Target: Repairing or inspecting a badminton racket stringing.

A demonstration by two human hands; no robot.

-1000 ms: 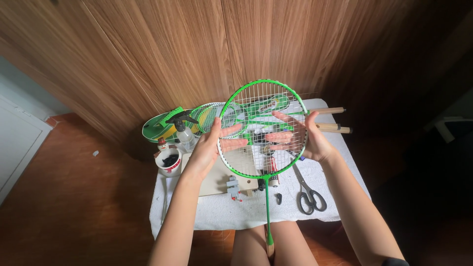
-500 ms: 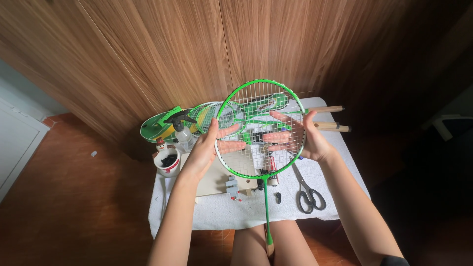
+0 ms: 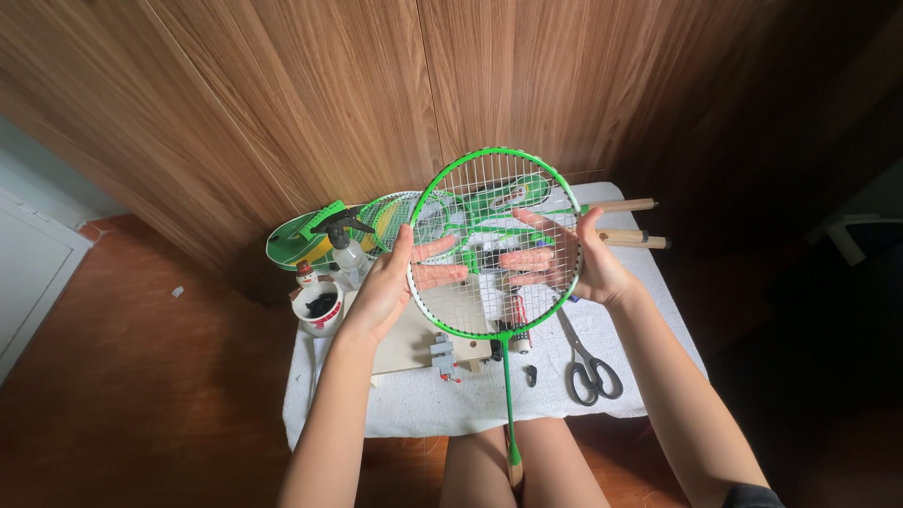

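1. Racket [image 3: 483, 306] – we hold its green head upright above the counter [image 3: 423, 404]. The shaft runs down towards us and the handle end sits between our knees.
2. Our left hand [image 3: 390, 282] takes the left side of the rim. The thumb lies along the frame and the fingers spread flat against the far side of the strings.
3. Our right hand [image 3: 574, 259] mirrors it on the right side of the rim, its fingers also showing through the strings.
4. Grip: neither hand is clenched. Each holds the racket at the rim between thumb and splayed fingers, so the head is steadied from both sides.
5. Step in hand, as we judge it – feeling the string bed, with our fingertips pressing towards the middle from behind.
6. Any further handling calls for even pressure from both hands and a steady rim, so the frame does not twist. One hand would have to keep hold of the frame before the other lets go.
7. Under the racket lie a tan board [image 3: 414, 334] and a small clamp [image 3: 444, 357]. Scissors [image 3: 588, 372] sit to the right on the white cloth.
8. Farther back are other green rackets [image 3: 395, 216], a spray bottle [image 3: 346, 245] and a white cup [image 3: 320, 306]. Two wooden handles [image 3: 630, 240] lie at the right edge.
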